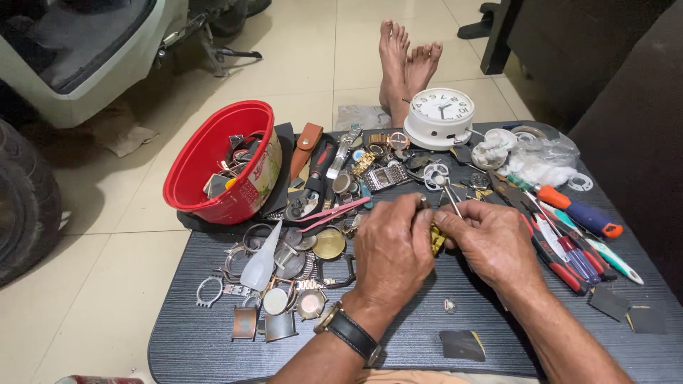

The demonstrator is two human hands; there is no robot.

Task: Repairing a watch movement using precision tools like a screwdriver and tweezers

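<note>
On the table: a dark low table (398,341) strewn with watch parts.
Left hand (391,249): fingers curled shut on a yellow watch band (437,238), mid-table.
Right hand (491,238): fingertips pinched around a thin metal tool (451,199).
Nearby: red bowl (213,153), white clock (440,114), screwdrivers (580,213).

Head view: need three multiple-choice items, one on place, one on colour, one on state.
1. Where is the round white clock?
A. at the far edge of the dark grey tabletop
B. inside the tub
C. on the floor tiles

2. What colour is the oval plastic tub of watch parts?
A. blue
B. red
C. green

3. What are the left hand and right hand doing?
A. resting flat, apart
B. lifting the clock
C. pinching a small yellow piece together

A: clock stands past the clutter. B: tub rim is red. C: fingertips meet on the piece.
</note>
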